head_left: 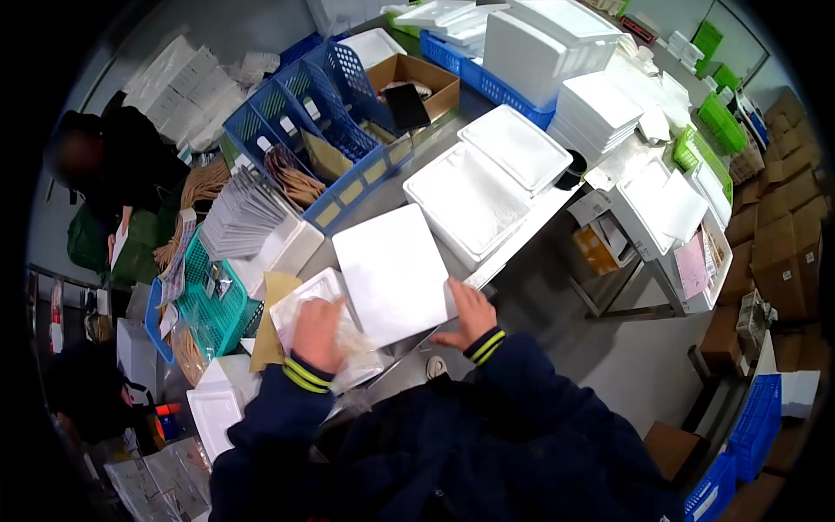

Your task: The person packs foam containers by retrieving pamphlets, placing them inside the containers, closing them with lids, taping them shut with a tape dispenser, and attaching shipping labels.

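Note:
A white rectangular foam lid or box [393, 271] lies on the metal table in front of me. My right hand [470, 313] rests against its right edge with the fingers apart. On the left, my left hand [320, 335] is at a smaller white tray [294, 300] with clear plastic film [355, 355] beside it; its fingers are bent, and what they hold is hard to make out. A brown paper sheet [270, 326] lies left of that tray. Beyond the foam piece stands an open white foam box [470, 204] with a plastic liner, next to a white lid [515, 150].
A blue divided rack [365, 178] holds paper bundles behind the left side. A teal basket [217, 300] stands at the left. Stacked foam lids [596, 113] are at the back right. Two people [143, 157] are at the left edge. A side table [648, 261] stands right.

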A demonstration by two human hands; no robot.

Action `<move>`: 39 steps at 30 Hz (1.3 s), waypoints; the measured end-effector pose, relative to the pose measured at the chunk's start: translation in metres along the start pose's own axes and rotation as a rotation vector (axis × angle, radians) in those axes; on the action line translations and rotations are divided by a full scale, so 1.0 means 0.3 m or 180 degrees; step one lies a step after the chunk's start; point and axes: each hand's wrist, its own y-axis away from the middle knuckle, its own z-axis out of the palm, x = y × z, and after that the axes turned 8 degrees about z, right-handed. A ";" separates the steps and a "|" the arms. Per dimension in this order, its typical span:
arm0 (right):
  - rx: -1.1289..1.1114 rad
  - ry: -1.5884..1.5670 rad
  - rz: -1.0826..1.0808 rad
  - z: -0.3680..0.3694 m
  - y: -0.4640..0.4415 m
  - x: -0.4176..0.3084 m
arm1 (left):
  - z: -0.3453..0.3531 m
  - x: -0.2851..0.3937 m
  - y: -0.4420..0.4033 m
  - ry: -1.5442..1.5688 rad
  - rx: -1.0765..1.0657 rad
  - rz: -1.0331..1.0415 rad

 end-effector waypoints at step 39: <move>0.0676 -0.0562 -0.0271 0.030 -0.091 -0.030 | 0.343 -0.072 -0.114 0.2454 0.0664 -0.2394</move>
